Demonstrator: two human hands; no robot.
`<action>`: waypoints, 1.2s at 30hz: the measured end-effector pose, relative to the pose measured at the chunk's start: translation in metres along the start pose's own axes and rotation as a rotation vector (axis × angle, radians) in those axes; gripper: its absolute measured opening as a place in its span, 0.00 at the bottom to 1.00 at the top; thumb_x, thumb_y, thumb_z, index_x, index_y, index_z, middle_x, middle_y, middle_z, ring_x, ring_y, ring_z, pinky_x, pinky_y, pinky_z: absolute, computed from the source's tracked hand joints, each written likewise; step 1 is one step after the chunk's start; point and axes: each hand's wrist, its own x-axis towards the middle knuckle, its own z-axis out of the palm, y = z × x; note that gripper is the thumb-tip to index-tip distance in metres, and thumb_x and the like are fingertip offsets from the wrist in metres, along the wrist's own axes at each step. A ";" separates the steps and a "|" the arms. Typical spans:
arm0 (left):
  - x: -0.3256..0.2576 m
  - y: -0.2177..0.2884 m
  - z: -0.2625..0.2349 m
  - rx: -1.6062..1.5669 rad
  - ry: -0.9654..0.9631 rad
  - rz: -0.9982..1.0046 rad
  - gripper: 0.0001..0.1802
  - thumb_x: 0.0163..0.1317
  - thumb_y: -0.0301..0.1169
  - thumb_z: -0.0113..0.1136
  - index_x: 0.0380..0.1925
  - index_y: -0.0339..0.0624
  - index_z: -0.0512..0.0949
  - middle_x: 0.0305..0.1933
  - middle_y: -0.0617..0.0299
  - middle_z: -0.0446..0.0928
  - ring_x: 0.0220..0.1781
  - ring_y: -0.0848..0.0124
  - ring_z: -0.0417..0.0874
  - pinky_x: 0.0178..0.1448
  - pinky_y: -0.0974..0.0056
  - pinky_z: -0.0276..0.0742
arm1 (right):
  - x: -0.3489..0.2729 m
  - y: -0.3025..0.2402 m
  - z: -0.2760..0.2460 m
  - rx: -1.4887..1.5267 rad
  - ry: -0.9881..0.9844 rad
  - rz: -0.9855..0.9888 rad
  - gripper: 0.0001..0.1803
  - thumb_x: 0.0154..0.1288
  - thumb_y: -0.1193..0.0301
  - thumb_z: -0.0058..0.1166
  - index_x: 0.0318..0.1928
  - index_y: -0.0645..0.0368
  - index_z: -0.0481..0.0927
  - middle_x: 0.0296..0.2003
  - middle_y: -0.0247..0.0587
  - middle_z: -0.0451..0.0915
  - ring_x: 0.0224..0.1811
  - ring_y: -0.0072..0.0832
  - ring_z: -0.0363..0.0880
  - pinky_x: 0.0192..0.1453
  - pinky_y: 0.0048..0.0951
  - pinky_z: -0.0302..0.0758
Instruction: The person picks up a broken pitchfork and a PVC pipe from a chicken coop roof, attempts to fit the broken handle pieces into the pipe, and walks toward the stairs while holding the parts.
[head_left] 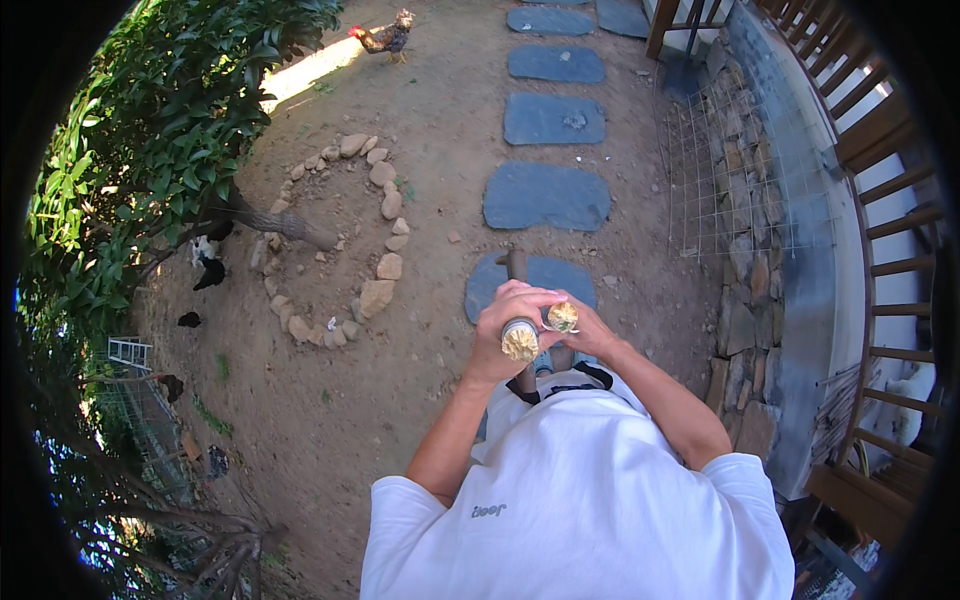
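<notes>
In front of my waist, both my hands are closed and close together. My left hand (502,312) wraps round a short upright rod with a pale, ragged yellowish end (520,341) facing up. Beside it, my right hand (590,332) grips a second rod-like piece, its similar ragged end (562,317) also facing up. I cannot tell what the two pieces are; their lower parts are hidden by my hands. A brown bar (516,264) shows just beyond my left hand, and more brown shows below it near my waist; whether these join is hidden.
Slate stepping stones (547,196) lead ahead over bare soil. A stone ring (376,298) surrounds a leaning tree trunk (290,226) at left. A chicken (385,38) stands far ahead. Wire mesh (745,180) leans on the stone wall at right, below a wooden railing (905,310).
</notes>
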 end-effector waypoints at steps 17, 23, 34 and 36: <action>-0.028 -0.001 0.001 0.085 0.200 -0.111 0.19 0.47 0.22 0.79 0.31 0.41 0.73 0.46 0.53 0.79 0.45 0.65 0.84 0.47 0.62 0.80 | 0.008 -0.013 0.007 -0.037 0.067 0.046 0.22 0.54 0.72 0.69 0.50 0.56 0.77 0.45 0.43 0.77 0.49 0.47 0.80 0.49 0.40 0.77; -0.028 0.008 -0.006 0.101 0.223 -0.084 0.17 0.49 0.19 0.75 0.31 0.42 0.73 0.41 0.56 0.80 0.41 0.65 0.82 0.47 0.60 0.79 | 0.017 -0.024 0.011 -0.026 0.045 0.088 0.21 0.54 0.70 0.70 0.48 0.56 0.77 0.45 0.42 0.77 0.48 0.47 0.80 0.48 0.40 0.78; -0.022 0.002 -0.023 0.123 0.323 -0.070 0.16 0.49 0.15 0.71 0.30 0.41 0.73 0.32 0.58 0.81 0.36 0.65 0.81 0.50 0.58 0.75 | 0.043 -0.027 0.021 -0.003 0.004 0.112 0.21 0.60 0.63 0.66 0.52 0.53 0.76 0.48 0.45 0.79 0.48 0.49 0.80 0.47 0.44 0.78; -0.024 0.000 -0.026 0.151 0.352 -0.090 0.16 0.51 0.16 0.71 0.31 0.41 0.72 0.33 0.59 0.81 0.36 0.67 0.81 0.54 0.56 0.76 | 0.047 -0.026 0.025 0.042 -0.015 0.126 0.20 0.61 0.62 0.65 0.51 0.53 0.76 0.45 0.46 0.81 0.46 0.50 0.81 0.45 0.45 0.78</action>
